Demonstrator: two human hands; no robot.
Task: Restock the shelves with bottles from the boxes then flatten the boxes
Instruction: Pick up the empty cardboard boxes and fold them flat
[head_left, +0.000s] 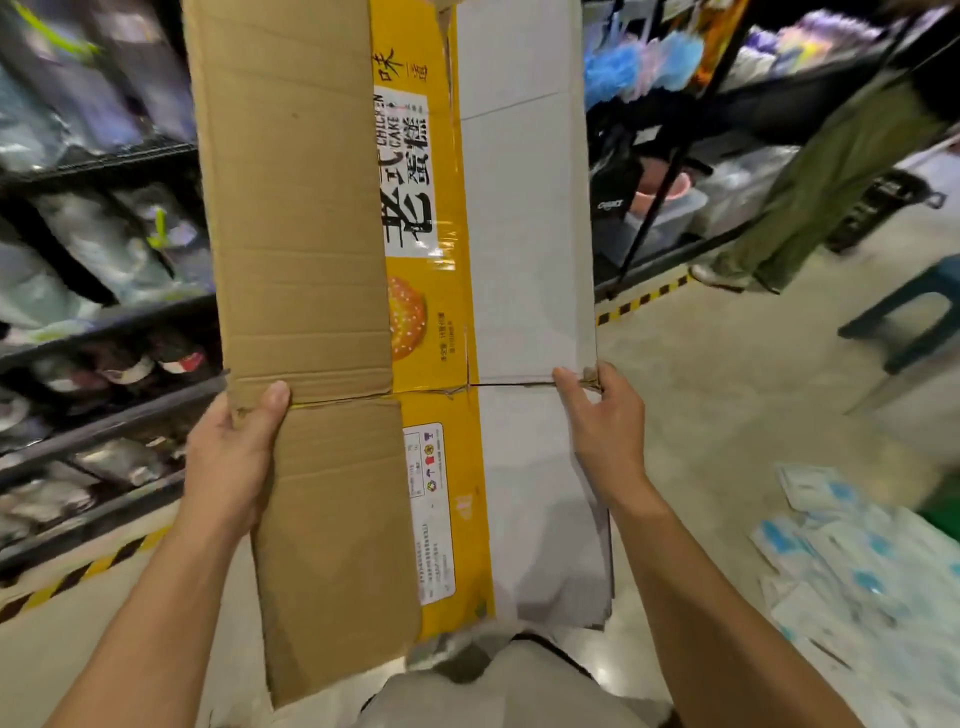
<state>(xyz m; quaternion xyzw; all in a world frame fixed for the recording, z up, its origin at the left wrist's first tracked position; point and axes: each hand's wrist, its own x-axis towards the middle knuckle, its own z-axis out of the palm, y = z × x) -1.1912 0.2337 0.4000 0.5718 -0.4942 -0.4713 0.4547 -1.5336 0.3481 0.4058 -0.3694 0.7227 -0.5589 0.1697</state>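
One flattened cardboard box (332, 260), its top cut off by the frame, is held upright in mid-air, hiding the aisle behind it. The left hand (234, 447) grips its left edge, fingers wrapped behind; the right hand (597, 415) pinches its right edge. The shelves (104, 322) at left are too blurred to tell their contents.

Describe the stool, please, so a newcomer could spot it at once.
Look right of the held box, to the shelving with striped floor tape. Past the person in green trousers, the stool stands on the floor at the right edge. It alone is dark teal with legs; the packets nearer lie flat.
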